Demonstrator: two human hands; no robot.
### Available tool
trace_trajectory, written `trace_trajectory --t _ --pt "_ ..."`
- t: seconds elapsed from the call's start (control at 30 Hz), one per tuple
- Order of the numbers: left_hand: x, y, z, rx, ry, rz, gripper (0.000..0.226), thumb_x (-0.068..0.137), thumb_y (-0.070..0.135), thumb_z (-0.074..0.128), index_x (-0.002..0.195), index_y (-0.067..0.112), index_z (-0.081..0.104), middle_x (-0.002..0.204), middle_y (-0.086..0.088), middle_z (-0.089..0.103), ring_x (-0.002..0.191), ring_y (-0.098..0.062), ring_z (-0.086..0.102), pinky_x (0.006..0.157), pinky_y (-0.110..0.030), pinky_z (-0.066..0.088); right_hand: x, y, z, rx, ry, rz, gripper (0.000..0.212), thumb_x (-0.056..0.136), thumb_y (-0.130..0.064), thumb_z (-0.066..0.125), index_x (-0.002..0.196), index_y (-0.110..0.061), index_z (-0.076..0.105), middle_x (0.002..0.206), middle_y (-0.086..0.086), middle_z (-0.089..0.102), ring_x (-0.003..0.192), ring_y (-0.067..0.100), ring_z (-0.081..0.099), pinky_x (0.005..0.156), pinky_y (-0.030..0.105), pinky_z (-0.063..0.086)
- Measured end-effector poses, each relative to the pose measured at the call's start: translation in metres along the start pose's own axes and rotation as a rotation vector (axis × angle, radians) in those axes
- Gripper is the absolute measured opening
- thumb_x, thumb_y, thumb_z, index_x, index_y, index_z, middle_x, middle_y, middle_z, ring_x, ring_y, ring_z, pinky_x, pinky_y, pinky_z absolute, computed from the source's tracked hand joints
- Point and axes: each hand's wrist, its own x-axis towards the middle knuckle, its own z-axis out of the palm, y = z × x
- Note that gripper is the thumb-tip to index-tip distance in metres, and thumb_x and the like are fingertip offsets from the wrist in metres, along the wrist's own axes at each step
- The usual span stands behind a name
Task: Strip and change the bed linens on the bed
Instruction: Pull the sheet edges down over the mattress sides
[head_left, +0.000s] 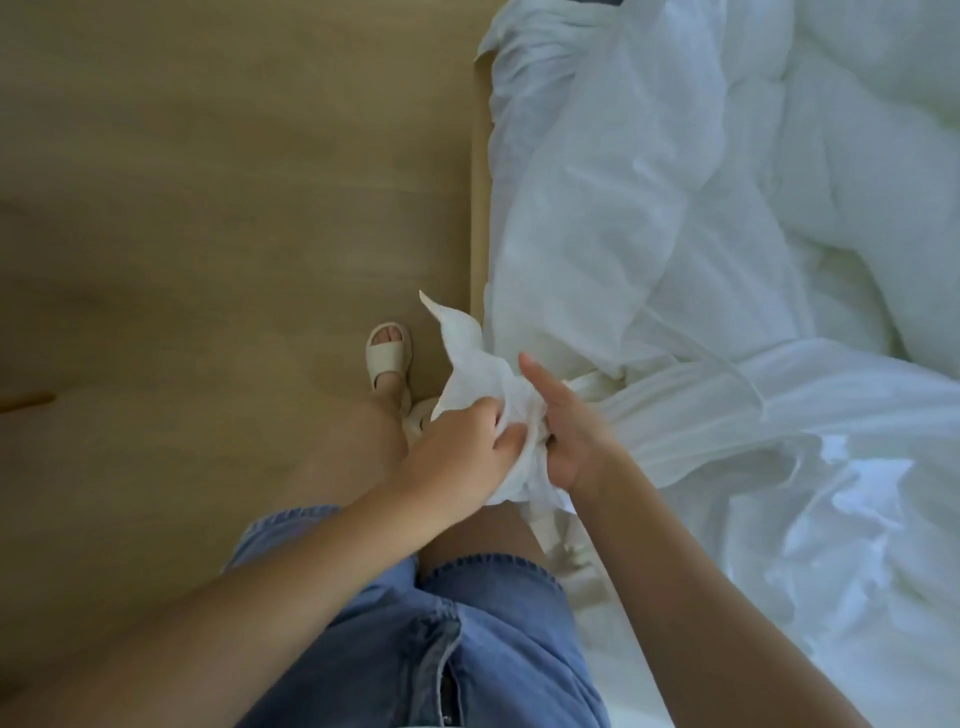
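Note:
A crumpled white duvet cover (613, 218) lies heaped over the bed on the right, with the thicker white duvet (857, 156) beyond it. One corner of the cover (467, 358) is pulled off the bed's edge towards me. My left hand (457, 457) grips that corner from the left, fingers curled into the cloth. My right hand (566, 431) holds the same bunched fabric from the right, its index finger sticking out straight while the other fingers curl under the cloth.
The bed's tan wooden side rail (480, 208) runs up the middle of the view. To the left is wood floor (208, 208). My legs in denim shorts and cream slide sandals (387, 358) stand close against the bed.

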Motion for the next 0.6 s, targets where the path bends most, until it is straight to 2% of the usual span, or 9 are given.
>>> trace_trajectory --t 0.07,0.13,0.2,0.27,0.3,0.37,0.47,0.53,0.6 --pt "-0.007 -0.001 0.001 -0.008 -0.109 0.003 0.032 0.097 0.04 0.044 0.072 0.021 0.049 0.068 0.002 0.055 0.065 -0.013 0.055 0.056 -0.025 0.038 0.005 -0.002 0.004 0.031 0.101 -0.025 0.033 0.088 -0.033 0.062 0.1 -0.002 0.066 0.091 0.015 0.069 0.089 0.03 0.064 0.08 0.041 0.051" --pt "-0.007 -0.005 -0.008 -0.022 -0.177 -0.024 0.037 0.096 0.043 0.046 0.067 0.02 0.049 0.065 0.004 0.054 0.064 -0.016 0.055 0.054 -0.024 0.037 0.006 -0.005 0.008 0.048 0.141 -0.078 0.026 0.093 -0.023 0.056 0.104 0.0 0.06 0.085 0.014 0.068 0.082 0.028 0.065 0.078 0.041 0.053" --pt "0.001 -0.007 -0.023 -0.017 -0.141 -0.093 0.044 0.088 0.058 0.049 0.065 0.02 0.049 0.057 0.007 0.05 0.053 -0.012 0.051 0.049 -0.024 0.033 0.003 -0.007 0.008 0.03 0.13 -0.071 0.029 0.095 -0.023 0.052 0.104 0.003 0.061 0.085 0.017 0.07 0.075 0.029 0.068 0.072 0.039 0.055" --pt "0.017 -0.005 -0.037 -0.043 -0.049 -0.176 0.057 0.078 0.074 0.045 0.067 0.018 0.048 0.056 0.007 0.051 0.05 -0.012 0.048 0.053 -0.027 0.036 0.002 -0.008 0.006 -0.05 0.133 -0.066 0.035 0.094 -0.026 0.054 0.11 0.004 0.063 0.103 0.021 0.068 0.089 0.033 0.066 0.081 0.042 0.054" --pt "0.026 -0.002 -0.041 -0.076 -0.05 -0.212 0.061 0.078 0.075 0.043 0.067 0.015 0.046 0.057 0.003 0.051 0.052 -0.015 0.049 0.055 -0.031 0.038 0.003 -0.007 0.006 -0.12 0.181 -0.097 0.036 0.093 -0.028 0.056 0.111 0.003 0.063 0.104 0.019 0.068 0.091 0.032 0.066 0.083 0.041 0.054" --pt "0.041 0.007 -0.037 -0.12 -0.161 -0.229 0.056 0.087 0.066 0.041 0.068 0.013 0.046 0.058 -0.005 0.048 0.053 -0.019 0.048 0.057 -0.031 0.037 0.003 -0.003 0.006 -0.226 0.312 -0.144 0.04 0.088 -0.04 0.062 0.106 -0.004 0.064 0.096 0.012 0.069 0.086 0.026 0.067 0.08 0.037 0.055" --pt "0.043 0.019 -0.021 -0.07 -0.221 -0.116 0.039 0.099 0.038 0.042 0.066 0.016 0.042 0.061 0.0 0.045 0.058 -0.015 0.045 0.051 -0.024 0.029 0.003 0.001 0.007 -0.247 0.416 -0.12 0.057 0.075 -0.06 0.067 0.106 -0.012 0.063 0.1 0.007 0.069 0.092 0.024 0.065 0.084 0.038 0.054" --pt "0.032 0.019 -0.015 0.004 -0.154 0.005 0.037 0.1 0.03 0.04 0.064 0.022 0.036 0.062 0.004 0.044 0.056 -0.007 0.042 0.049 -0.019 0.027 0.002 0.001 0.007 -0.246 0.403 -0.099 0.059 0.07 -0.058 0.073 0.105 -0.01 0.065 0.098 0.007 0.07 0.091 0.024 0.066 0.088 0.039 0.053" --pt "0.017 0.014 -0.01 -0.019 -0.142 0.093 0.04 0.101 0.029 0.039 0.061 0.024 0.038 0.06 0.007 0.045 0.056 -0.002 0.043 0.052 -0.016 0.031 0.0 -0.001 0.007 -0.261 0.322 -0.028 0.056 0.066 -0.051 0.078 0.103 -0.009 0.068 0.094 0.01 0.072 0.09 0.026 0.067 0.089 0.04 0.052"
